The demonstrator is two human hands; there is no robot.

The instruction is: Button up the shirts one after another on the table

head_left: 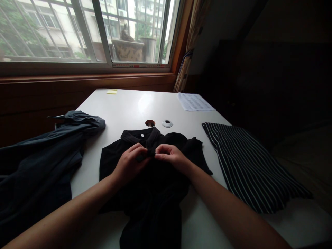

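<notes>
A black collared shirt [160, 180] lies spread on the white table [124, 107], its collar toward the window and a small white label inside the neck. My left hand [132, 160] pinches the front of the shirt just below the collar. Close beside it, my right hand [171, 155] grips the same strip of cloth between thumb and forefinger. The two sets of fingertips almost meet at the neck opening. Whether a button sits between them is too dark and small to tell. The lower part of the shirt hangs toward me over the near side.
A dark blue-grey garment [44, 148] drapes over the table's left edge. To the right lies a black-and-white striped cloth [249, 162]. Papers [195, 102], a yellow sticky note [111, 91], a cable hole [150, 123] and its round cover [167, 123] are farther back, below the window [103, 64].
</notes>
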